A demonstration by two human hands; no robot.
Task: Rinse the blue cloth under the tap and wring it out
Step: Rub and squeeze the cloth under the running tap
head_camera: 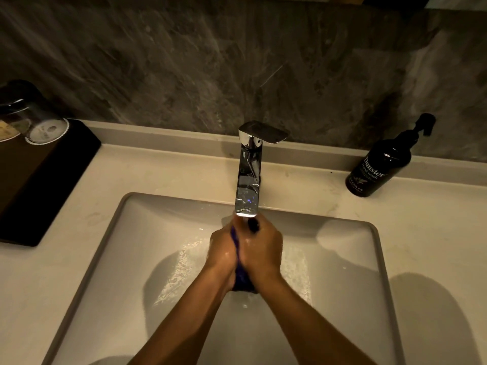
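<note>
Both hands press together just under the spout of the tall chrome tap [249, 180], at the basin's 12 o'clock. The left hand [221, 252] and right hand [262, 250] each keep a clamped grip on the bunched wet blue cloth [241, 279]. The white rectangular sink [342, 259] is wet, so rinsing looks done or nearly so; wringing appears underway, not finished.
</note>
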